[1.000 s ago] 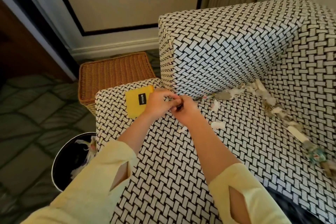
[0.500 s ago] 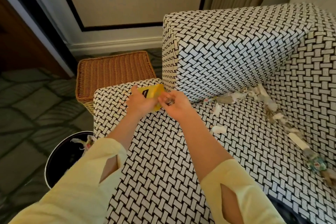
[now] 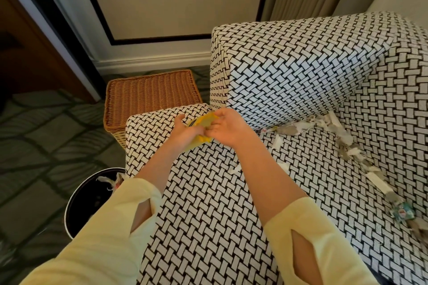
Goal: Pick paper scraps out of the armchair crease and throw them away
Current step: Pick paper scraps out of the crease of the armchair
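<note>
A yellow paper card [image 3: 203, 122] is lifted off the front left corner of the armchair seat [image 3: 208, 192], held by my left hand [image 3: 185, 131] from the left. My right hand [image 3: 228, 127] touches its right edge with curled fingers; whether it pinches the card or a small scrap is hidden. Torn white and grey paper scraps [image 3: 298, 127] line the crease under the armrest and continue down the back crease [image 3: 375, 176]. Two loose white scraps [image 3: 276, 141] lie on the seat. A round black bin [image 3: 92, 201] with scraps inside stands on the floor, lower left.
A brown wicker box [image 3: 150, 95] stands against the armchair's front left corner, by the wall. The black-and-white woven armrest [image 3: 301, 71] rises right behind my hands. A crumpled teal wrapper [image 3: 401, 211] sits in the crease at the far right. Patterned carpet covers the floor at left.
The yellow card lay flat on the seat corner a second ago. My left hand has picked it up, and both hands have shifted left to meet over that corner.
</note>
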Tool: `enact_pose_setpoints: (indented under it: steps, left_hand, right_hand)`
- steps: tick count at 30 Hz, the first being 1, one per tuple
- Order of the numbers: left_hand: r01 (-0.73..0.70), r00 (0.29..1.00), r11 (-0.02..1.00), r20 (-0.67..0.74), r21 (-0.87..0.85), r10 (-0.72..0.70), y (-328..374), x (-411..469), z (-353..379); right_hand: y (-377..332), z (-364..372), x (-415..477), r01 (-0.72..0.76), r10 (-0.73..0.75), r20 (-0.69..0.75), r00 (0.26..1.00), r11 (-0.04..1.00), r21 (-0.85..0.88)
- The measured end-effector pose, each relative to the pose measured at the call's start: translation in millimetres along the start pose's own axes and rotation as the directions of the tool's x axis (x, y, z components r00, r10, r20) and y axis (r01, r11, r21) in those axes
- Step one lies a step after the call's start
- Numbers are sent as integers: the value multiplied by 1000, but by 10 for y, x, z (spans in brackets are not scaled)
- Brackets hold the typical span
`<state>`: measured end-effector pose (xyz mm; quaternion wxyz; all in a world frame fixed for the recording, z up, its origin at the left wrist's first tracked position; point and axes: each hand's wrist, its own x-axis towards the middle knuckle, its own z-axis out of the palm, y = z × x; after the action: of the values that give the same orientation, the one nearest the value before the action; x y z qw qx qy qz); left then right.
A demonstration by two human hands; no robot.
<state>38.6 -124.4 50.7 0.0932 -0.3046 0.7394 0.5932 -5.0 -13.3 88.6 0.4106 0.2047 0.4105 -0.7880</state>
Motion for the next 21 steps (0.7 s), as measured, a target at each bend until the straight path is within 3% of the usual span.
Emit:
enact_pose_setpoints:
  steps: [4, 11, 13, 15, 17, 19, 21]
  left_hand:
    - [-3, 1000, 1000, -23, -16, 2, -9, 17, 23]
    - [-39, 953, 997, -297, 62, 56, -34, 140, 76]
    - [-47, 924, 990, -371, 135, 94, -45, 137, 64]
    - [-13, 910, 958, -394, 286, 130, -87, 109, 35]
    - [28, 931, 863, -327, 505, 161, -153, 63, 14]
    - [37, 948, 725, -254, 688, 192, -203, 28, 11]
    - [-26, 941, 606, -185, 795, 284, -204, 6, 54]
  right_hand:
    - [-57, -29, -75, 56, -56, 2, 998, 996, -69]
    - [-92, -231, -122, 124, -131, -85, 988, 989, -78]
    - [-107, -294, -147, 130, -141, -117, 983, 987, -92]
    - [-126, -346, -159, 124, -163, -177, 971, 969, -216]
    - [-123, -424, -118, 118, -308, -269, 912, 829, -547]
    - [-109, -529, -89, 78, -523, -196, 830, 456, -887]
    - [-70, -646, -73, 50, -585, -25, 811, 112, -992]
